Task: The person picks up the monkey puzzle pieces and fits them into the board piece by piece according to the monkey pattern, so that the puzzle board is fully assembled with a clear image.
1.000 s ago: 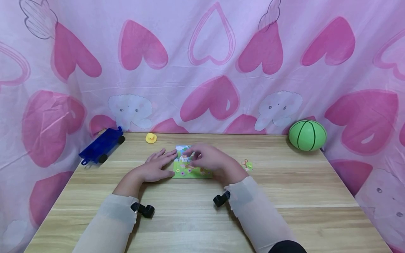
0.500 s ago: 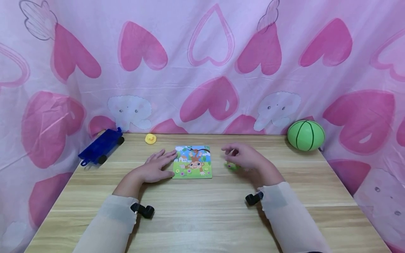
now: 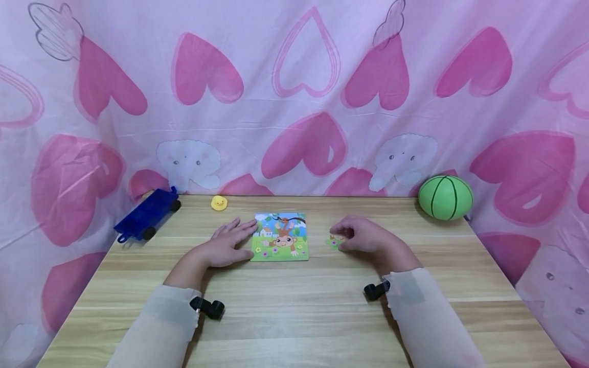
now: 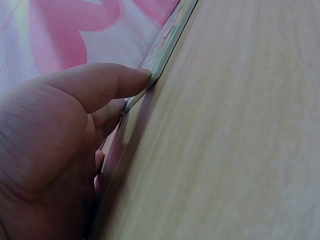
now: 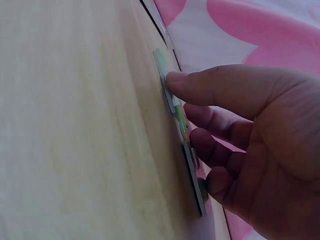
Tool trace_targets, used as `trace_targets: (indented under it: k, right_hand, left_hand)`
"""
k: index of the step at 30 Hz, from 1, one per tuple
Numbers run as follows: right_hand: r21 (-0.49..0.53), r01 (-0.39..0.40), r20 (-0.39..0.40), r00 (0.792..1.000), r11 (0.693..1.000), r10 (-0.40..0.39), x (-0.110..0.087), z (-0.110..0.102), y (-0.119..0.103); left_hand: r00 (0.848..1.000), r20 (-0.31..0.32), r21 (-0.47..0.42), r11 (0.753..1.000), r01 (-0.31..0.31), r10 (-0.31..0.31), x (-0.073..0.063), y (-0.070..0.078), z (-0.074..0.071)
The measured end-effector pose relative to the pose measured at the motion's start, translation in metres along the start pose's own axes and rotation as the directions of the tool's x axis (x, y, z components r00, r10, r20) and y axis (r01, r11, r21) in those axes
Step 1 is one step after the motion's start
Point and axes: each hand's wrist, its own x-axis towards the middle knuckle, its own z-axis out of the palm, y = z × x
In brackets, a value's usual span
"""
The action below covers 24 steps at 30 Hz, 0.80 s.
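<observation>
A square picture puzzle (image 3: 279, 237) with a monkey hanging from a branch lies flat in the middle of the table. My left hand (image 3: 225, 244) rests at its left side, fingers spread and straight, fingertips right at the edge. In the left wrist view the thumb (image 4: 135, 81) touches the puzzle's rim (image 4: 172, 42). To the right of the puzzle, my right hand (image 3: 363, 236) curls thumb and index finger about a small green puzzle piece (image 3: 337, 240). The right wrist view shows the thumb against a thin piece (image 5: 161, 70), with another piece (image 5: 192, 180) under the other fingers.
A yellow rubber duck (image 3: 219, 203) sits near the back edge. At the back left stands a blue toy wagon (image 3: 148, 213) with black wheels, and at the back right a green ball (image 3: 445, 198). A pink heart-patterned cloth (image 3: 294, 138) hangs behind the wooden table (image 3: 276, 317).
My right hand has moved right from over the puzzle to the loose pieces, lowering its fingers onto them. The monkey picture is uncovered. My left hand has stayed put.
</observation>
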Motion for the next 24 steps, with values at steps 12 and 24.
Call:
trace_targets:
  k: [12, 24]
  right_hand:
    - [-0.092, 0.032, 0.014, 0.999, 0.995, -0.031, 0.002, 0.002, -0.003]
    - [-0.094, -0.017, -0.014, 1.000, 0.995, 0.016, 0.000, 0.010, -0.026]
  left_hand:
    - [1.000, -0.007, 0.001, 1.000, -0.003, 0.003, 0.000, 0.000, 0.000]
    - [1.000, -0.005, 0.012, 1.000, -0.012, 0.012, 0.001, -0.003, 0.001]
